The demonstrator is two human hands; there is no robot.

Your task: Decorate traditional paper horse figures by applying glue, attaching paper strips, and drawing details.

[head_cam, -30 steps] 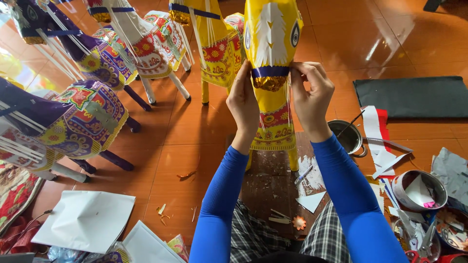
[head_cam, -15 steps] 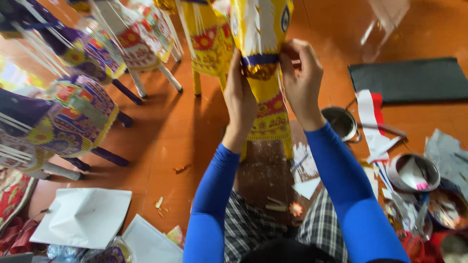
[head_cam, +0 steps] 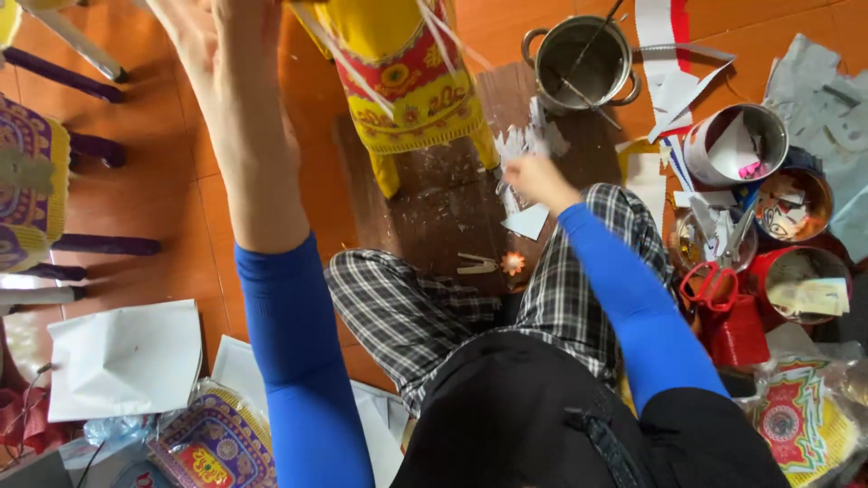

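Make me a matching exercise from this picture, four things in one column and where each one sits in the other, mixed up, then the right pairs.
Things:
1. Steel pot with two handles
2. Red-handled scissors
3. Folded white paper sheet
4. Yellow paper figure with red patterned band

Places:
A. on the floor at the lower left
B. top middle, over the dark board
C. upper right of centre, sticks resting inside
D. at the right, on a red container

Pairs: 1-C, 2-D, 3-A, 4-B

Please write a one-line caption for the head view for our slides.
Seated on an orange tiled floor, a person steadies a yellow paper figure with the left hand while the right hand reaches down.
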